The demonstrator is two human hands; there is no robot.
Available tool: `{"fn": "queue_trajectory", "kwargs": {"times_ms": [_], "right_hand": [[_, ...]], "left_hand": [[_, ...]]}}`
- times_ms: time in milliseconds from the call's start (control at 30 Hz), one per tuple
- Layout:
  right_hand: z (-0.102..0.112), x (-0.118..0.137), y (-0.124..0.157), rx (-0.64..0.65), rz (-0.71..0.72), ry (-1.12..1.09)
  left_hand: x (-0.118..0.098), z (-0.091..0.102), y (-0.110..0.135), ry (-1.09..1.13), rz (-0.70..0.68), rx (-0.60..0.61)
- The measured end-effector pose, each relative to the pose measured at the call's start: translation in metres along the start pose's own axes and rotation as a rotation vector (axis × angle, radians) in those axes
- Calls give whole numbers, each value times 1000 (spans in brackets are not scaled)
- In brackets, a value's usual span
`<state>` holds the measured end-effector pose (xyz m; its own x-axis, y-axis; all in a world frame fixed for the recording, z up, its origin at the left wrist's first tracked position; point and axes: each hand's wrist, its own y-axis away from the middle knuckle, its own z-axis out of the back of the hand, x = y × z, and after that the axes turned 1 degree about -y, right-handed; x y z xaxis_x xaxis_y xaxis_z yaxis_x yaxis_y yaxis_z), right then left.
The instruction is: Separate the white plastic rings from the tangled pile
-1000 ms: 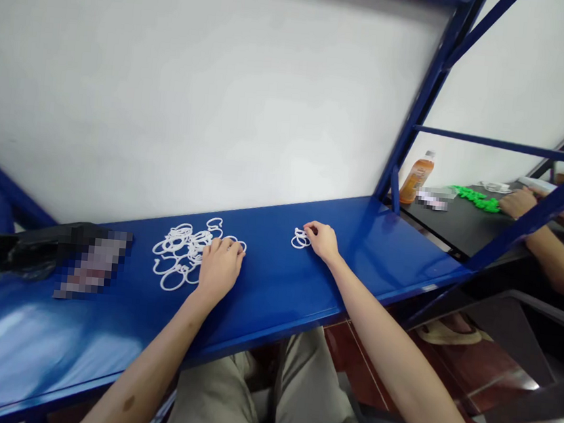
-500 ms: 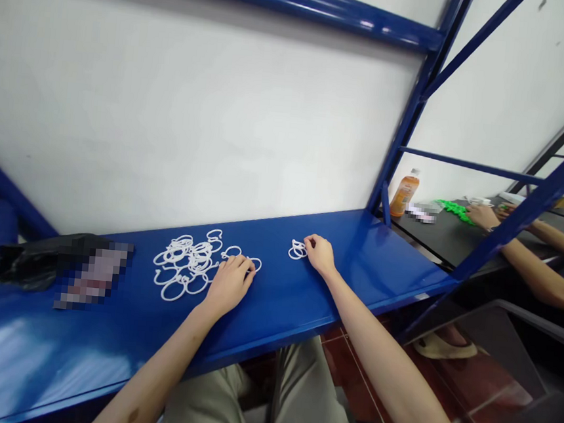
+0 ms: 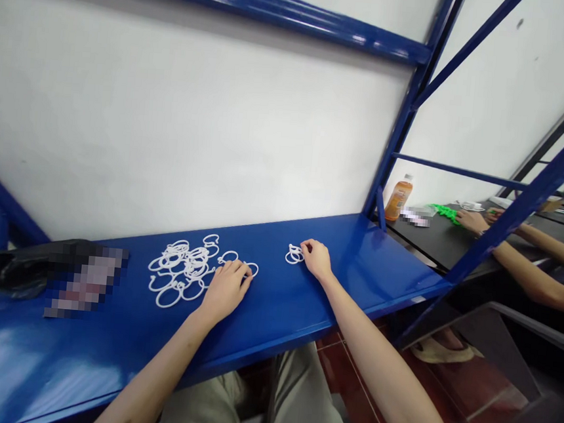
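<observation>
White plastic open rings [image 3: 168, 296], like shower curtain rings, lie in a loose pile on the blue table. My left hand [image 3: 229, 286] is at the pile's right side, fingers bent and closed on the edge of one white ring [image 3: 256, 270] that lies partly under the fingertips. Further right, a few white rings [image 3: 292, 258] sit together in a small group. At their right edge is my right hand [image 3: 316, 259], thumb and fingers pinched on a ring there; the fingertips partly hide it.
A black plastic bag [image 3: 25, 268] lies at the table's left, beside a blurred-out packet [image 3: 85, 286]. Blue metal posts [image 3: 400, 136] frame the table [image 3: 118, 335]. Beyond them, another person's hands [image 3: 473, 222] handle green pieces [image 3: 444, 212] near an orange drink bottle [image 3: 399, 199].
The view has shifted slightly. Both of my hands stay at the same rings, with almost no movement against the table.
</observation>
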<state>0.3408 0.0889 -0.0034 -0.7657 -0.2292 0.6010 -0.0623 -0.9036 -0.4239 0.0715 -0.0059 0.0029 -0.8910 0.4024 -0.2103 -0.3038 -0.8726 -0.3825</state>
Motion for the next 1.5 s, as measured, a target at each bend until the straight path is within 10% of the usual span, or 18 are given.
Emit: {"fn": "queue_trajectory", "kwargs": {"times_ms": [1033,1300,1500], "right_hand": [[2,2,1,-16,45,14],[-1,57,39,114,506,-49],[-15,82,58,246,372,-311]], "left_hand": [[0,-3,0,208,-48,-64],[-1,-10,-2,248,-83,-288],[-6,-6,-1,234,-100,-354]]}}
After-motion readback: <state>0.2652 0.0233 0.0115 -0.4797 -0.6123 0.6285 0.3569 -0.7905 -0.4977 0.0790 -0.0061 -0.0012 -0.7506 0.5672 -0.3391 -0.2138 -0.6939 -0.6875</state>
